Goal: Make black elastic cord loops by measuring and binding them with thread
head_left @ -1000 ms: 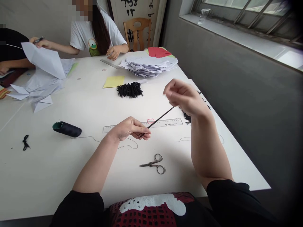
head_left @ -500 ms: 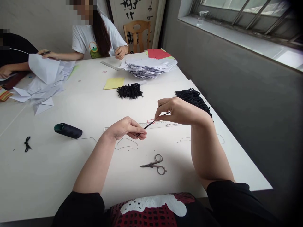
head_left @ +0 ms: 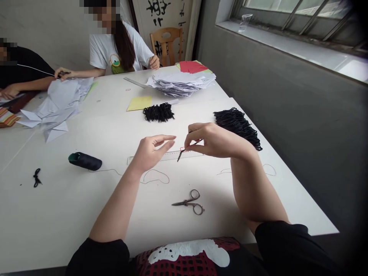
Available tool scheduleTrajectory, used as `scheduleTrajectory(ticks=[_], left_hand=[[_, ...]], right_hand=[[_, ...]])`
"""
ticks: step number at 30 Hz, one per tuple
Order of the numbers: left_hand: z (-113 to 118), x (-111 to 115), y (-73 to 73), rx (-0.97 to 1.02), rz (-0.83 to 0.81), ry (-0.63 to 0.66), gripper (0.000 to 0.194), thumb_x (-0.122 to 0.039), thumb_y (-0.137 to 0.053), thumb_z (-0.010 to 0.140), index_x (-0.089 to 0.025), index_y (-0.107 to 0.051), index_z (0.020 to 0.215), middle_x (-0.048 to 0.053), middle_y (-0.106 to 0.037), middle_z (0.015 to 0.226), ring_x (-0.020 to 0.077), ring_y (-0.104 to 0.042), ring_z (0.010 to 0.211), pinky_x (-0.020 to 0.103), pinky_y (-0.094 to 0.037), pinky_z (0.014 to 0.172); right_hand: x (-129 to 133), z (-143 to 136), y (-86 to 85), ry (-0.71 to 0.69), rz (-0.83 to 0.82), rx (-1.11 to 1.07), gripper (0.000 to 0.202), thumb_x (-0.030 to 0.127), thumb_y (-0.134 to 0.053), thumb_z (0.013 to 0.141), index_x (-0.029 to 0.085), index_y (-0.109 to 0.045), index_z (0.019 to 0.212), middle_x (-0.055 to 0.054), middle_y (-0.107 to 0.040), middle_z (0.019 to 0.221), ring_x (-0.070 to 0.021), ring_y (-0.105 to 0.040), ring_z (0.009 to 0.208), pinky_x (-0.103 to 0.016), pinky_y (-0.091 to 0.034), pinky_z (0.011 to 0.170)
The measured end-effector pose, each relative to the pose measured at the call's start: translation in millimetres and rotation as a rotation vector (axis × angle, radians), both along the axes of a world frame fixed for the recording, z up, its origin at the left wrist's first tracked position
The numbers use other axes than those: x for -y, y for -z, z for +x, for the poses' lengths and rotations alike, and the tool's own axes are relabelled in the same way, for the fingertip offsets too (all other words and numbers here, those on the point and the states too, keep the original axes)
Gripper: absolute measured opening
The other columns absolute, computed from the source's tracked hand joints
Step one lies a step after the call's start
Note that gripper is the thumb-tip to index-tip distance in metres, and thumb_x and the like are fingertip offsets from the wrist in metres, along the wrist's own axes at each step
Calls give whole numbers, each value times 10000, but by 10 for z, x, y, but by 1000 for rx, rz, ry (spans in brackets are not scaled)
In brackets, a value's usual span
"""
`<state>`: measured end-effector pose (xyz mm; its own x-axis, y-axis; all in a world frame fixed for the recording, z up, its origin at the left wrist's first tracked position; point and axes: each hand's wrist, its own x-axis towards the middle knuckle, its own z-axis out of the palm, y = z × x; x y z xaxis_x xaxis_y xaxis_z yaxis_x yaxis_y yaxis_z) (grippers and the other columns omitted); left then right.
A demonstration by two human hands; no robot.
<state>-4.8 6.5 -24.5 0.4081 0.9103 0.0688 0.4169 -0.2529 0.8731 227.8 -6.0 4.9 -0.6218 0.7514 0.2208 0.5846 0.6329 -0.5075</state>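
Observation:
My right hand (head_left: 208, 140) pinches a short black cord (head_left: 180, 155) between thumb and fingertips, and one end of it hangs down to the left. Just left of that end, my left hand (head_left: 152, 153) holds nothing, its thumb and fingers apart. A clear ruler (head_left: 169, 156) lies on the table beneath both hands. Nearer to me are small metal scissors (head_left: 186, 202) with their blades pointing left. A spool of dark thread (head_left: 85, 161) lies on its side to the left, and a loose thread (head_left: 156, 171) runs from it toward my left forearm.
Beyond my hands are a small pile of black cord loops (head_left: 158, 112) and a larger pile (head_left: 238, 126) at right. A yellow paper (head_left: 139, 103), a stack of white papers (head_left: 181, 83) and red paper (head_left: 193, 66) lie farther back. Two people sit across the table (head_left: 71, 214) near crumpled papers (head_left: 61, 99).
My left hand has let go of the cord, opened and risen slightly. The cord's freed end now hangs from my right hand. Across the table, a person's hand has shifted over the papers.

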Motion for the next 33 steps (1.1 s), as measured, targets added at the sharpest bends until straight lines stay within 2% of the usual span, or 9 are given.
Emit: scheduleTrajectory(ticks=[5,9,12,16,18,20,24,26,33], left_hand=[[231,155,65,82,-16,-3,265,-405,-781,743,-230,-790,942,34,-773,992,243,-701,997,360,-515,953],[218,148,90,59,-78,-59,209,-406,-768,754,-212,-793,828,34,-774,836,230,-714,827,331,-548,771],[174,114,67,87,-125,-63,223,-405,-756,770,-187,-778,813,44,-765,809,217,-706,807,318,-538,758],[111,45,28,188,-194,-41,238,-402,-761,772,-165,-760,789,54,-746,800,186,-681,805,302,-526,783],[79,-1,26,276,-300,-26,246,-407,-788,743,-165,-760,777,44,-723,767,161,-660,766,292,-527,766],[51,-49,44,404,-448,-6,251,-405,-822,703,-168,-764,761,24,-689,719,126,-631,685,278,-532,724],[19,-125,108,678,-587,5,275,-399,-879,619,-179,-780,750,-11,-633,661,65,-570,581,219,-521,643],[16,-148,133,741,-557,-22,286,-396,-887,604,-189,-791,777,-14,-636,655,63,-576,592,211,-525,651],[-14,-189,168,529,-165,-177,326,-358,-871,623,-215,-803,908,37,-743,819,152,-662,697,338,-561,766]], right_hand=[[-8,-85,30,23,3,10,133,102,-595,819,152,-715,845,-42,-596,811,-123,-531,700,-245,-390,628],[-16,-117,42,38,3,27,136,95,-596,813,145,-716,852,-38,-587,815,-117,-514,686,-244,-380,617],[-32,-127,67,63,11,8,128,121,-590,837,149,-711,868,-46,-580,854,-124,-518,698,-260,-399,645],[-76,-133,112,82,156,-65,110,162,-589,870,175,-695,847,-90,-592,1007,-205,-561,937,-371,-417,884],[-105,-147,134,93,224,-115,106,192,-589,890,191,-675,828,-96,-599,1155,-240,-542,1092,-467,-315,1046],[-133,-185,160,77,199,-198,112,230,-571,918,195,-648,844,-77,-624,1195,-224,-569,1096,-504,-244,1111],[-177,-345,261,76,-61,-451,171,331,-530,954,183,-594,896,-33,-703,882,-160,-646,829,-367,-465,882],[-192,-434,334,104,-124,-532,191,356,-533,948,181,-569,882,-27,-693,820,-140,-635,756,-293,-476,749],[-201,-537,468,164,87,-254,103,195,-458,954,172,-519,873,-45,-654,831,-122,-543,685,-242,-366,630]])
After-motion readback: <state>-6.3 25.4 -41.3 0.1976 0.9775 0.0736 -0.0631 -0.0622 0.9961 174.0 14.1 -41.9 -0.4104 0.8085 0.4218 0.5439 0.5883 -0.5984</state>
